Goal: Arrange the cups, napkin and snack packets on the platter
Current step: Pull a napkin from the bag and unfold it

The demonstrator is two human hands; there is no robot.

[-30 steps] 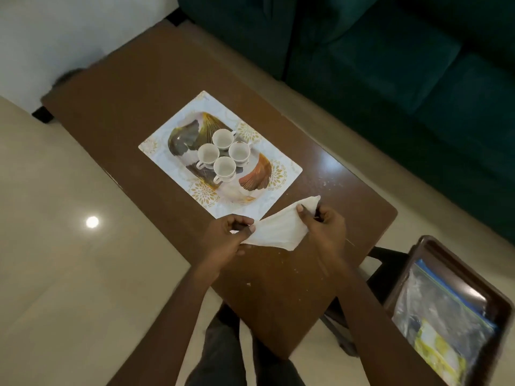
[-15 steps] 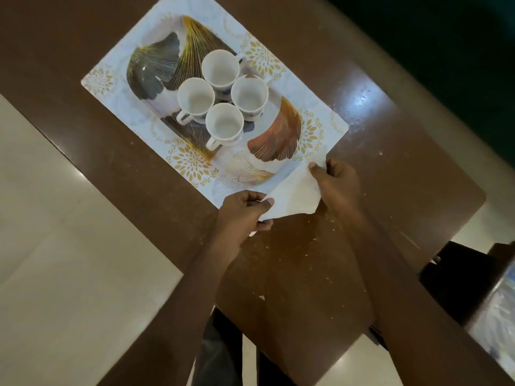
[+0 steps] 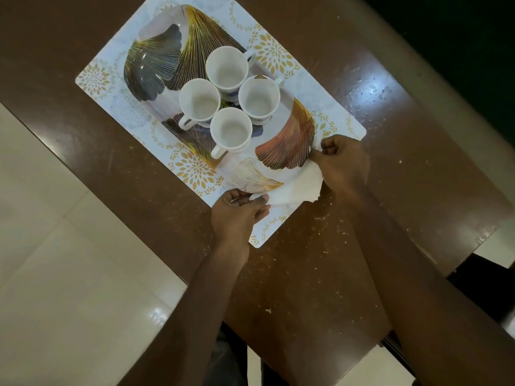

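Both hands hold the white napkin (image 3: 295, 190). The left hand (image 3: 239, 213) pinches one corner of it between thumb and fingers, at the near edge of the platter (image 3: 156, 54). The right hand (image 3: 341, 160) has its fingers curled tight on the other end of the napkin, at the right side of the platter. The napkin is stretched between the two hands. It lies along the near rim of the platter, partly on the rim and partly on the placemat (image 3: 92, 79) under it.

The platter is white with big fan-shaped leaves painted in gold, grey and copper. It sits on the placemat, which is white with gold flower shapes.

Four white cups stand on the platter, close together in a little bunch. They are the far cup (image 3: 227, 68), the left cup (image 3: 199, 100), the right cup (image 3: 259, 97) and the near cup (image 3: 231, 129). Each cup stands upright, and the inside of each shows only white. The near cup and the left cup have their handles pointing toward the person.

The placemat lies on a brown table (image 3: 390, 135) with small pale crumbs on it. A pale tiled floor (image 3: 55, 274) shows to the left of the table.
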